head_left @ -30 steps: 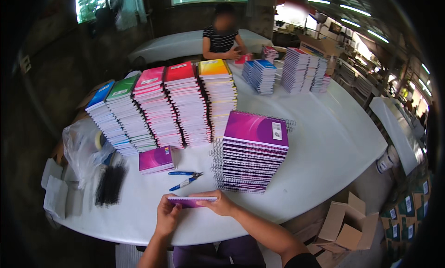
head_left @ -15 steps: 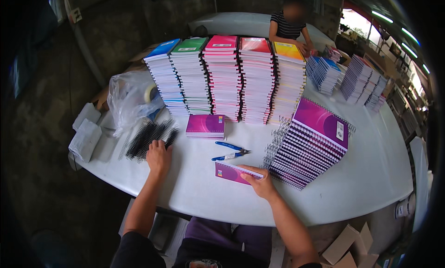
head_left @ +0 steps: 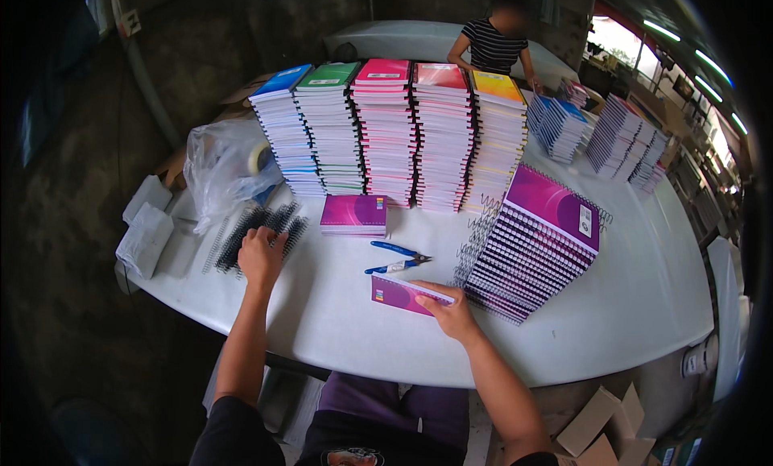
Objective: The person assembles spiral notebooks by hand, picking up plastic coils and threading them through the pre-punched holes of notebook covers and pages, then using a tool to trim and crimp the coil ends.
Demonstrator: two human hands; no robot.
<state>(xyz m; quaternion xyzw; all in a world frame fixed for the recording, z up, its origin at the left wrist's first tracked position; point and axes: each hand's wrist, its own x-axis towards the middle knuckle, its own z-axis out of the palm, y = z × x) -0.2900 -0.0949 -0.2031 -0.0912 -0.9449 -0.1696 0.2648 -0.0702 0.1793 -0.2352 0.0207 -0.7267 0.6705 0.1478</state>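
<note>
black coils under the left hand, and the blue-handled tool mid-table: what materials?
Black coils under the left hand: likely plastic spiral binding, matte black; could be coated wire, too small to tell. Blue-handled tool: looks like metal pliers or cutters with glossy blue plastic grips; the jaw end shows a pale metallic tip.

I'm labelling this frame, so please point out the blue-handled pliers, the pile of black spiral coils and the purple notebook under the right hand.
blue-handled pliers [head_left: 396, 258]: head view, on the pivot.
black spiral coils [head_left: 278, 222]: head view, middle of pile.
purple notebook [head_left: 400, 294]: head view, on its cover.

Purple notebook [head_left: 400, 294] flat beside black spirals [head_left: 256, 232]
</note>
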